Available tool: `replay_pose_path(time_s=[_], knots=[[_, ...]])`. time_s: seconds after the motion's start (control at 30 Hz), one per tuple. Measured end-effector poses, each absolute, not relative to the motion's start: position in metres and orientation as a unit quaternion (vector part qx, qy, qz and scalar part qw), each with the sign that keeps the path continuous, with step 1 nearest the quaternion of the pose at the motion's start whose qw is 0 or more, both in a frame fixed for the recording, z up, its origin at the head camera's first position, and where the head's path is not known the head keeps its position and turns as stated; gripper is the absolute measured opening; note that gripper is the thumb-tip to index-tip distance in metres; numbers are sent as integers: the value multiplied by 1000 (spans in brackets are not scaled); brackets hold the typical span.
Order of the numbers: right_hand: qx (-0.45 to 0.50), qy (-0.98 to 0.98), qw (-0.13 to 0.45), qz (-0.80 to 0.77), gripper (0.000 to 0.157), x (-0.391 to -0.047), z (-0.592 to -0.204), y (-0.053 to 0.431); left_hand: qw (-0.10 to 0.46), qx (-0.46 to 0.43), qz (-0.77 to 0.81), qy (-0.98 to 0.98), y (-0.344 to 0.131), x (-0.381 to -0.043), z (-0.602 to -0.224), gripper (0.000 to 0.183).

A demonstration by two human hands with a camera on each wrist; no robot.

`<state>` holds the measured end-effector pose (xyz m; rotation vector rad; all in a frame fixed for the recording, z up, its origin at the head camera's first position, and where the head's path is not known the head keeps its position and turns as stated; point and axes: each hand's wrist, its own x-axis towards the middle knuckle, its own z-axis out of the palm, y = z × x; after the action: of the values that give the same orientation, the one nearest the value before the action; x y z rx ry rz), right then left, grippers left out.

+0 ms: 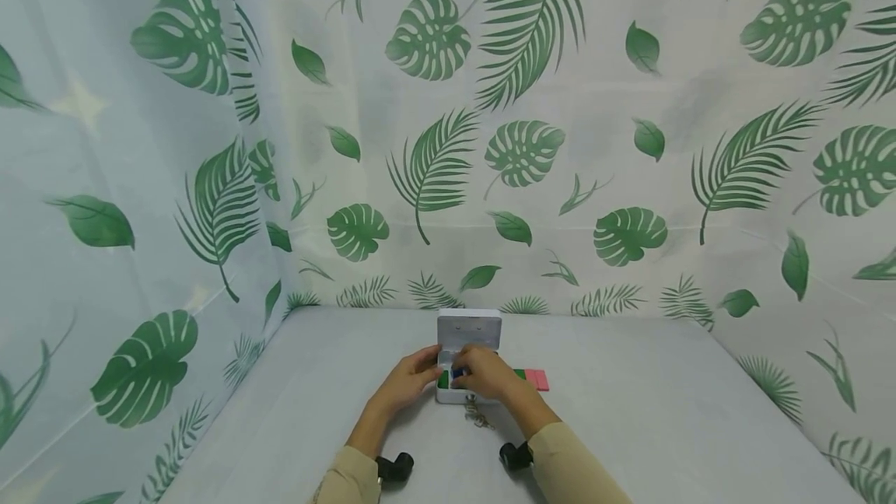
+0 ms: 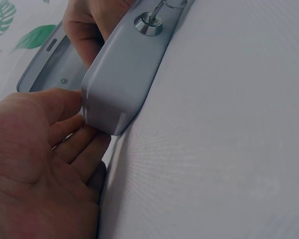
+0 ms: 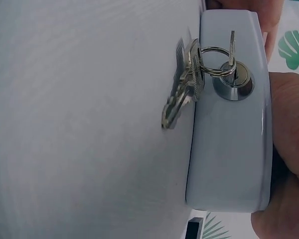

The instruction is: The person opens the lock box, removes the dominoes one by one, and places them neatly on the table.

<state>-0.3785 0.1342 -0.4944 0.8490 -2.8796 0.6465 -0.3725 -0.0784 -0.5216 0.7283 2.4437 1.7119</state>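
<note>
A small light-grey metal cash box (image 1: 425, 416) stands with its lid (image 1: 470, 330) raised. Against its left side rests my left hand (image 1: 408, 376), the thumb at the top edge and the fingers along the wall. Reaching over the front rim, my right hand (image 1: 488, 374) has its thumb and fingertips at a small dark-blue piece (image 1: 458, 372) inside the box and appears to pinch it. A green piece (image 1: 444, 379) lies in the left compartment. The right hand hides the rest of the interior. From the front lock (image 3: 233, 82) a ring of keys (image 3: 192, 74) hangs.
Right of the box, partly behind the right arm, lie a green piece (image 1: 520, 373) and pink pieces (image 1: 537, 379) on the white table (image 1: 651, 411). A leaf-patterned curtain (image 1: 532, 255) rises behind and on the left.
</note>
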Motion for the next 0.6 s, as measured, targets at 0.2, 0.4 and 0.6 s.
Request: replay_pose_path(time_s=[0.2, 0.4, 0.6], knots=[[286, -935, 43, 204, 23, -379, -494, 133, 35, 235, 557, 796, -79, -371, -521, 51], [288, -934, 40, 208, 24, -380, -494, 133, 36, 235, 560, 793, -78, -371, -521, 51], [281, -937, 31, 204, 26, -380, -493, 133, 36, 237, 562, 792, -79, -370, -520, 51]])
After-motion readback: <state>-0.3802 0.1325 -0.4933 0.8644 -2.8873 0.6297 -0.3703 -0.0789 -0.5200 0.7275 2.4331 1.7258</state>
